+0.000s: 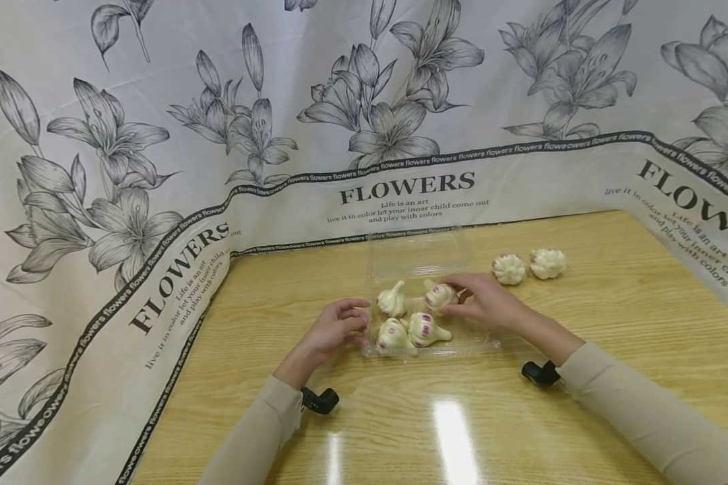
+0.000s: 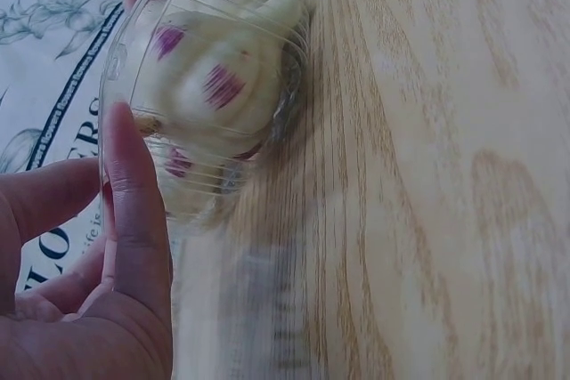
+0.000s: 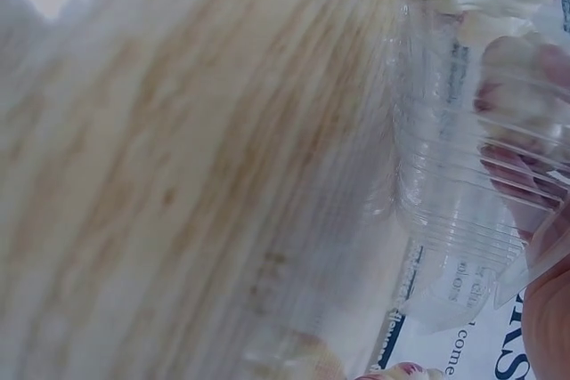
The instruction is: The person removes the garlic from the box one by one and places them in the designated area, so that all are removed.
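A clear plastic clamshell box (image 1: 470, 349) lies on the table with its lid (image 1: 421, 256) folded back. My left hand (image 1: 332, 330) pinches the box's left rim between thumb and fingers, as the left wrist view shows. Inside the box, my right hand (image 1: 491, 302) grips a garlic bulb (image 1: 440, 297) at the back right. To its left sits another garlic bulb (image 1: 391, 301), stem up. Two more bulbs, a front left one (image 1: 394, 333) and a purple-streaked one (image 1: 425, 329), lie along the front. Through the ribbed wall in the right wrist view, the held bulb (image 3: 517, 100) shows beside my fingers.
Two loose garlic bulbs, a nearer one (image 1: 509, 269) and a farther one (image 1: 547, 263), lie on the wooden table (image 1: 267, 283) to the right of the box. A flower-printed cloth (image 1: 291, 128) hangs behind and along both sides. Black wrist devices (image 1: 320, 401) sit under both wrists.
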Tool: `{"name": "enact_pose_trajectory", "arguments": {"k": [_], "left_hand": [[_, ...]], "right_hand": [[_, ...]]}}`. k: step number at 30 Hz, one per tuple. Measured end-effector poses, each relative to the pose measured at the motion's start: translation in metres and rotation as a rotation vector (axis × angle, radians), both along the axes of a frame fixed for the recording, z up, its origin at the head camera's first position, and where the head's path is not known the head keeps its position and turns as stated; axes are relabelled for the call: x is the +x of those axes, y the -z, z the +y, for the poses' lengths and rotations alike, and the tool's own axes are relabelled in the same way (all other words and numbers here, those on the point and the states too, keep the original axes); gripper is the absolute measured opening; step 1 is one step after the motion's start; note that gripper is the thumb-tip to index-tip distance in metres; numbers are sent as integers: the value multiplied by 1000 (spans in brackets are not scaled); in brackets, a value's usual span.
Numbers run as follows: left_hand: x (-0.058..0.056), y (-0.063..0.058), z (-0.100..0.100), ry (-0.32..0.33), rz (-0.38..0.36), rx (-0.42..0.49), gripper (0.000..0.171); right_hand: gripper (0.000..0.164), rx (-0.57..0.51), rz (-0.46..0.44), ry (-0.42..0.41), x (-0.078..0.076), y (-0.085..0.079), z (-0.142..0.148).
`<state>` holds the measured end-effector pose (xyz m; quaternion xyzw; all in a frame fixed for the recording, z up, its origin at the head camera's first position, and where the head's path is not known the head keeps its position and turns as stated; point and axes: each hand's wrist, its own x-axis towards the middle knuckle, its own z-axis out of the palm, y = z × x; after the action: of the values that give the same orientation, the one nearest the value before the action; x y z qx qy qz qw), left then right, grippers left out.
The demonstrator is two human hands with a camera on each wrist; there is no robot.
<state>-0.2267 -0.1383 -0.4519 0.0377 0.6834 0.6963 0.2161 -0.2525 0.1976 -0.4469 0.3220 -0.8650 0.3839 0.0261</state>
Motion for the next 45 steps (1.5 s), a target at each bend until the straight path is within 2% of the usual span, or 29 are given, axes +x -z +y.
{"name": "enact_pose_trajectory", "arguments": {"k": [8,15,22,38,45], "left_hand": [[-3,1,0,-8,-1,-2,44],[-4,0,0,-4,13,-10,44],[-2,-3,-1,-8,26,-7,43],[-4,0,-2,-6,62,11,42],[-2,-2,-2,-1,61,23,43]], "right_hand": [[53,5,-12,-1,-1,-1,1],[56,15,-61,29,2,-13,1],[50,30,6,57,7,-28,6],[51,61,33,128,13,-42,41],[44,82,70,141,18,-51,62]]}}
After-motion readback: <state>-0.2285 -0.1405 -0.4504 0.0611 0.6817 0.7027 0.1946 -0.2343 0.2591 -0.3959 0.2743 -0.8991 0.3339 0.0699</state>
